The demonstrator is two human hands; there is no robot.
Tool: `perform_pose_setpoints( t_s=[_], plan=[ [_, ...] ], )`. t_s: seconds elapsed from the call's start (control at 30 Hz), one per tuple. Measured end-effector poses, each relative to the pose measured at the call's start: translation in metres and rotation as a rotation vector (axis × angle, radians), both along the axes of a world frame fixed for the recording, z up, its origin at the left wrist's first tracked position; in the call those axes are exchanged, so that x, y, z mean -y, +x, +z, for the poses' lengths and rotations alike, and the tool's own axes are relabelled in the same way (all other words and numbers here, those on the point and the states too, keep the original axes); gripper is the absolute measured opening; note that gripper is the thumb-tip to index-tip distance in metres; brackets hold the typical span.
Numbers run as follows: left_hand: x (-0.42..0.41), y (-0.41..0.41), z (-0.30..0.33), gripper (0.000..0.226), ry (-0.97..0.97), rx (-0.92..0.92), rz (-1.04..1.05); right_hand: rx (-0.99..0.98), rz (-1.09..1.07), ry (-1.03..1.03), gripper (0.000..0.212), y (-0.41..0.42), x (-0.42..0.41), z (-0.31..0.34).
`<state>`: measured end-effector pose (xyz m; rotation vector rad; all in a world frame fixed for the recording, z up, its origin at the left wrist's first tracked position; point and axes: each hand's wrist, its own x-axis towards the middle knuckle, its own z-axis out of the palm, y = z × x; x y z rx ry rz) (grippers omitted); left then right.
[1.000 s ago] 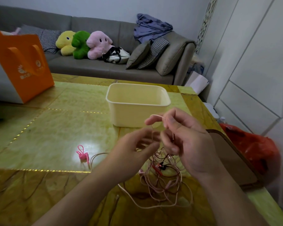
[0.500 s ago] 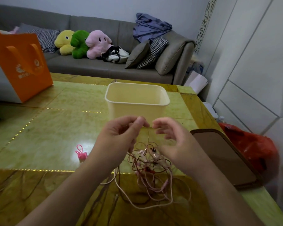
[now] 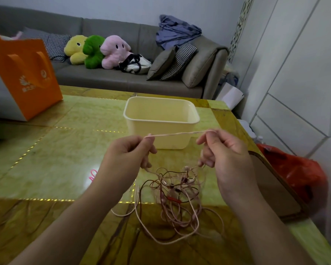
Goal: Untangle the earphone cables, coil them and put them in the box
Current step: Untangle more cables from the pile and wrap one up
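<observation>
A tangle of pale pink and dark red earphone cables (image 3: 177, 196) lies on the green marble table in front of me. My left hand (image 3: 126, 155) and my right hand (image 3: 225, 150) each pinch one pink cable, and a stretch of it (image 3: 177, 133) runs taut between them above the table. The rest of that cable hangs down from both hands into the tangle. Just beyond my hands stands the cream plastic box (image 3: 161, 111), open at the top, with nothing visible inside.
A small bright pink tie (image 3: 93, 175) lies left of my left wrist. An orange paper bag (image 3: 21, 73) stands at the table's far left. A dark tablet-like slab (image 3: 275, 188) lies at the right edge, a red plastic bag (image 3: 298, 173) beyond it. A sofa is behind.
My hands have moved apart and up from the tangle, drawing a stretch of pink cable tight between them. The tangle has spread out a little on the table.
</observation>
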<state>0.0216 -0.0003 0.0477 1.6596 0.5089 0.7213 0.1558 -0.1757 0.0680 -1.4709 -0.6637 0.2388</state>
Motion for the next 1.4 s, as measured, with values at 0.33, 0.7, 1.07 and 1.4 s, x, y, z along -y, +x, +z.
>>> perform_pose_setpoints(
  t_s=[0.33, 0.7, 1.07, 1.4],
  plan=[
    [-0.013, -0.006, 0.01, 0.055, -0.373, 0.163, 0.067, -0.122, -0.251, 0.074, 0.052, 0.021, 0.011, 0.002],
    [0.008, -0.012, 0.013, 0.04, 0.164, -0.095, -0.061, 0.071, 0.071, -0.969, 0.022, 0.006, 0.007, -0.013],
    [0.011, -0.015, 0.01, 0.032, 0.389, -0.251, -0.223, 0.287, 0.308, -0.449, 0.017, -0.022, -0.008, -0.009],
    [0.002, -0.018, 0.014, 0.034, -0.009, 0.009, -0.264, -0.149, -0.031, 0.26, 0.042, 0.007, 0.012, -0.004]
  ],
)
